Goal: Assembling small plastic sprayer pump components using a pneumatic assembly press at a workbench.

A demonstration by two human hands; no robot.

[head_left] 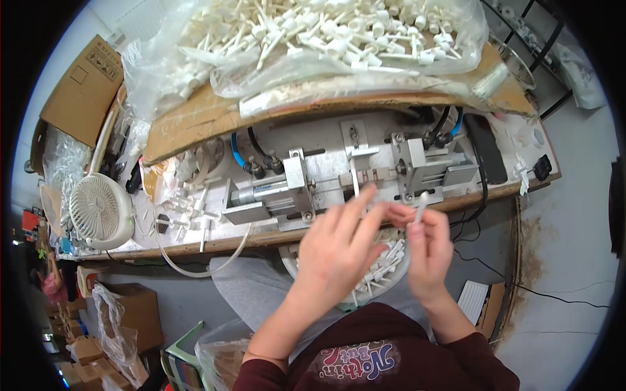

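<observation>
Right hand (430, 254): thumb-finger pinch on 1 white plastic stick (422, 207) | stick: near bench front edge (186, 248), long axis close to upright in view, tip away from wearer, leaning slightly right | left hand (336, 251): fingers extended, fingertip contact can't tell | room: narrow gap between 2 metal clamp blocks (420, 168); open floor (561, 260) right

A workshop: a metal fixture (297, 189) with hoses (237, 151) along the surface's front edge (186, 249), white plastic parts (326, 32) heaped behind.
</observation>
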